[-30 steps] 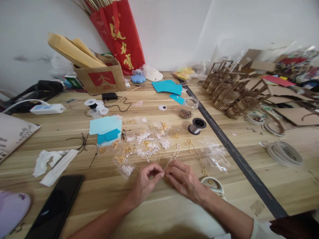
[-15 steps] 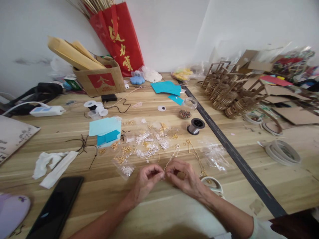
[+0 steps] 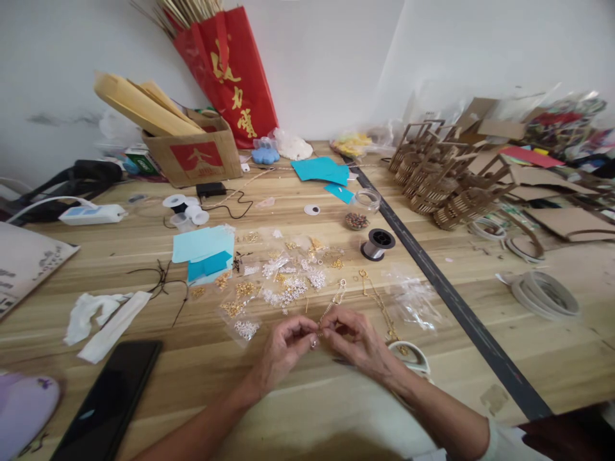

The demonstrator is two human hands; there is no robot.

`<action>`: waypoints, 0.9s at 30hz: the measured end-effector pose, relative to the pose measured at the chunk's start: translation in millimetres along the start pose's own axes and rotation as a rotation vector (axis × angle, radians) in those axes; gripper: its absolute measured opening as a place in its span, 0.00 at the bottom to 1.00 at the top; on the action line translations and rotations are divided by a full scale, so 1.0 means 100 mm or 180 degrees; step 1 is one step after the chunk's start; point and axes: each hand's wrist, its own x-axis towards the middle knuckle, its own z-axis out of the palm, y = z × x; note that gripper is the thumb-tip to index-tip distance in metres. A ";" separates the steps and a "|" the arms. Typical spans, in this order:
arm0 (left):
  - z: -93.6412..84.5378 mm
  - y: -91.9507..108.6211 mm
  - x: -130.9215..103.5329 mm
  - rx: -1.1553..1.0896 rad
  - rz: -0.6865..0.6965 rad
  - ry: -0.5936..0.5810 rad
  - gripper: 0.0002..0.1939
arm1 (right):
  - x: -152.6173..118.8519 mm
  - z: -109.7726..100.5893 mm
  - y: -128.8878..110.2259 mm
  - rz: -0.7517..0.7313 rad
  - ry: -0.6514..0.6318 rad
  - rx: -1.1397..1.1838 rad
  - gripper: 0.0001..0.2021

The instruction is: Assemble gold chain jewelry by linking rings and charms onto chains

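Observation:
Near the front middle of the table, my left hand (image 3: 287,349) and my right hand (image 3: 356,342) meet fingertip to fingertip, both closed in a pinch. Between them is the near end of a thin chain (image 3: 331,303), whose far end with a clasp lies on the wood. A small shiny bead-like piece (image 3: 314,344) shows just under my left fingertips. A second, gold chain (image 3: 379,301) lies to the right of my right hand, running to a white ring-shaped roll (image 3: 412,356) beside the wrist. Exactly how the fingertips grip the chain is too small to make out.
Small bags of gold and silver findings (image 3: 288,288) spread just beyond my hands. A wire spool (image 3: 378,244) and a jar of beads (image 3: 358,219) stand farther back. A phone (image 3: 108,403) lies front left; wooden baskets (image 3: 442,186) stand back right.
The small shiny piece now shows below my left fingertips, where it was mostly hidden before. My hands have barely moved and stay pinched at the chain.

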 end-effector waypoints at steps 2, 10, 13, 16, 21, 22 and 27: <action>0.00 0.00 0.00 -0.0002 0.0022 -0.0027 0.08 | 0.00 0.00 0.01 0.0036 -0.0047 0.0057 0.08; 0.00 0.02 0.02 -0.0198 -0.0142 -0.0145 0.08 | -0.02 0.02 0.05 0.0077 -0.0270 0.0229 0.07; -0.01 0.01 0.03 -0.0187 -0.0119 -0.0164 0.09 | -0.03 0.02 0.05 0.0094 -0.0345 0.0283 0.08; -0.01 0.00 0.02 -0.0142 0.0021 -0.0209 0.09 | -0.04 0.02 0.06 0.0190 -0.0399 0.0402 0.08; -0.02 0.02 0.00 -0.0092 0.0117 -0.0212 0.11 | -0.04 0.02 0.06 0.0363 -0.0429 0.0527 0.07; -0.02 0.03 0.00 -0.0095 0.0117 -0.0189 0.11 | -0.04 0.02 0.04 0.0375 -0.0429 0.0518 0.07; -0.02 0.04 -0.01 -0.0115 0.0059 -0.0067 0.11 | -0.01 0.01 -0.01 0.0438 -0.0416 0.0406 0.04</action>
